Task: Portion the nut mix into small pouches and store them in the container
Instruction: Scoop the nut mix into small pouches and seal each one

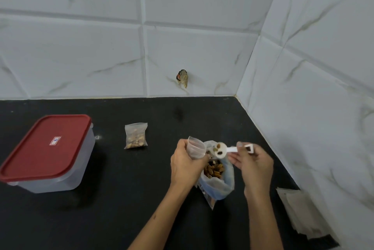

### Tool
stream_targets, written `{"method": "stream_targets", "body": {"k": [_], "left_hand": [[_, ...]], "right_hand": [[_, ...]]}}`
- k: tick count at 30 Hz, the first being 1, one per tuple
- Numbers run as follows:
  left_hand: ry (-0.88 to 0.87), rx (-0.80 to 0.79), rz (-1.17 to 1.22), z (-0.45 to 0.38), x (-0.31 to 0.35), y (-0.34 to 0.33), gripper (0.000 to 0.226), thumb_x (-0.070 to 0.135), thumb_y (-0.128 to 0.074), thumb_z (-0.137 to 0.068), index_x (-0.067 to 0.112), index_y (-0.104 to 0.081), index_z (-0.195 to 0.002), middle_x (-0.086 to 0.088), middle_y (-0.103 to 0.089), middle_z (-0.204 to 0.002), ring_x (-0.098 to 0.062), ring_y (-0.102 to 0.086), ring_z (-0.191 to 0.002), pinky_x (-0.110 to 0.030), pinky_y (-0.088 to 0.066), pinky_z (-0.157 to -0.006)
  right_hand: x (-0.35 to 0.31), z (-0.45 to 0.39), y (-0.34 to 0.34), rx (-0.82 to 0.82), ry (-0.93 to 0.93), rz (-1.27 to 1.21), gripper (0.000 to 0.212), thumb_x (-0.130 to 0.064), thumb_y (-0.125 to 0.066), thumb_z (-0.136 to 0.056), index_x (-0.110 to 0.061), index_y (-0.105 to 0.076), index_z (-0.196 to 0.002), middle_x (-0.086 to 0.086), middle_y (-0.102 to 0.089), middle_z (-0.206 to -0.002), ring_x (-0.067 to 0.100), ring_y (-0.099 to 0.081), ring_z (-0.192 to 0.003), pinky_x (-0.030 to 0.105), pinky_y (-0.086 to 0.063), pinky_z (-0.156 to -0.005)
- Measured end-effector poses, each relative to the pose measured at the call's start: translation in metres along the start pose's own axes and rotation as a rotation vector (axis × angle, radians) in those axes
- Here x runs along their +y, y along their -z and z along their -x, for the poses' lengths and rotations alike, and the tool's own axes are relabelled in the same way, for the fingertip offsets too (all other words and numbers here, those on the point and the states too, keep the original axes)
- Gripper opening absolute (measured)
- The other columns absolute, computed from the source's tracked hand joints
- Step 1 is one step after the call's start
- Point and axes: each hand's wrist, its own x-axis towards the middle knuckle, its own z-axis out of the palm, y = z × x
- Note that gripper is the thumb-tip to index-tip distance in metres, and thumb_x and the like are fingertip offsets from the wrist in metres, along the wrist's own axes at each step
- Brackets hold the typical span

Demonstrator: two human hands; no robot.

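Scoop (221,150) of nuts beside the pouch (196,148)
Left hand (187,165) grips the pouch; right hand (254,163) pinches the scoop over the bag (219,184)

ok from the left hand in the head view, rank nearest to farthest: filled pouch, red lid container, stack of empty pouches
From the left hand:
1. Filled pouch, just to its left on the counter.
2. Stack of empty pouches, off to the right by the wall.
3. Red lid container, far left.

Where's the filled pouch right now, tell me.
In the head view the filled pouch lies on the black counter, left of both hands, between the red-lidded container and the open nut bag.
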Motion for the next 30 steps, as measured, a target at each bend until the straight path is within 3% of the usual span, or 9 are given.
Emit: {"method": "stream_targets", "body": {"k": [3,5,10,14,17,20,23,27,30], "left_hand": [[0.128,0.029,-0.042,-0.001,-0.009,0.0,0.04,0.027,-0.08,-0.071,0.02,-0.052,-0.099,0.007,-0.06,-0.093,-0.007,-0.059,-0.088,-0.017,-0.044,-0.06],[0.199,0.016,-0.065,-0.003,-0.014,-0.001,0.045,0.031,-0.081,-0.07,0.019,-0.05,-0.1,0.005,-0.059,-0.095,-0.009,-0.058,-0.088,-0.018,-0.041,-0.058],[0.355,-0.06,-0.011,-0.003,-0.025,-0.009,0.045,0.026,-0.077,-0.073,0.02,-0.049,-0.107,0.0,-0.059,-0.103,-0.014,-0.059,-0.095,-0.024,-0.048,-0.065],[0.432,-0.045,0.159,-0.003,-0.032,-0.011,0.032,0.018,-0.071,-0.078,0.016,-0.058,-0.107,-0.004,-0.066,-0.1,-0.017,-0.065,-0.092,-0.035,-0.058,-0.077],[0.468,-0.039,0.264,-0.003,-0.034,-0.008,0.026,0.01,-0.068,-0.079,0.015,-0.063,-0.105,-0.007,-0.07,-0.096,-0.019,-0.069,-0.088,-0.033,-0.059,-0.073],[0.456,-0.083,0.295,-0.002,-0.032,-0.006,0.021,0.007,-0.066,-0.081,0.014,-0.065,-0.101,-0.009,-0.072,-0.093,-0.019,-0.071,-0.084,-0.03,-0.058,-0.066],[0.434,-0.148,0.295,-0.004,-0.03,-0.007,0.021,0.004,-0.063,-0.082,0.012,-0.067,-0.1,-0.01,-0.073,-0.093,-0.021,-0.071,-0.086,-0.036,-0.06,-0.074],[0.438,-0.167,0.366,-0.001,-0.029,-0.008,0.024,0.0,-0.06,-0.084,0.01,-0.064,-0.105,-0.013,-0.072,-0.096,-0.024,-0.072,-0.086,-0.037,-0.06,-0.072],[0.446,-0.156,0.412,0.001,-0.027,-0.008,0.019,-0.003,-0.059,-0.086,0.012,-0.062,-0.097,-0.013,-0.07,-0.092,-0.023,-0.07,-0.082,-0.036,-0.06,-0.071]], "right_hand": [[0.028,-0.006,-0.004,-0.023,0.098,0.432,0.008,-0.015,-0.062,-0.088,-0.023,-0.06,-0.087,-0.002,-0.067,-0.082,0.01,-0.067,-0.075,0.032,-0.058,-0.071],[0.039,-0.005,-0.01,-0.036,0.149,0.569,0.002,-0.016,-0.058,-0.09,-0.018,-0.059,-0.091,-0.003,-0.063,-0.082,0.011,-0.065,-0.077,0.022,-0.053,-0.063],[0.053,-0.004,-0.023,-0.056,0.25,0.717,0.007,-0.02,-0.054,-0.093,-0.016,-0.056,-0.099,-0.007,-0.058,-0.085,0.007,-0.062,-0.077,0.02,-0.054,-0.063],[0.049,-0.011,-0.023,-0.11,0.219,0.784,0.007,-0.02,-0.055,-0.093,-0.016,-0.056,-0.099,-0.003,-0.061,-0.089,0.007,-0.06,-0.079,0.011,-0.042,-0.055],[0.047,-0.018,-0.017,-0.124,0.153,0.794,0.008,-0.02,-0.058,-0.092,-0.014,-0.059,-0.097,0.001,-0.063,-0.088,0.012,-0.062,-0.081,0.013,-0.043,-0.056],[0.051,-0.016,-0.02,-0.084,0.124,0.735,0.005,-0.018,-0.058,-0.091,-0.014,-0.059,-0.093,0.002,-0.063,-0.085,0.017,-0.063,-0.083,0.026,-0.054,-0.065],[0.054,-0.015,-0.025,-0.041,0.098,0.697,0.004,-0.017,-0.058,-0.091,-0.014,-0.059,-0.093,0.002,-0.063,-0.086,0.017,-0.063,-0.083,0.033,-0.057,-0.071],[0.053,-0.03,-0.016,-0.022,-0.21,0.513,0.005,-0.012,-0.061,-0.087,-0.008,-0.064,-0.089,0.007,-0.069,-0.082,0.017,-0.069,-0.073,0.034,-0.059,-0.067],[0.054,-0.032,-0.006,0.015,-0.368,0.35,0.002,-0.006,-0.063,-0.086,-0.005,-0.064,-0.088,0.011,-0.07,-0.079,0.02,-0.071,-0.07,0.036,-0.06,-0.069]]}}
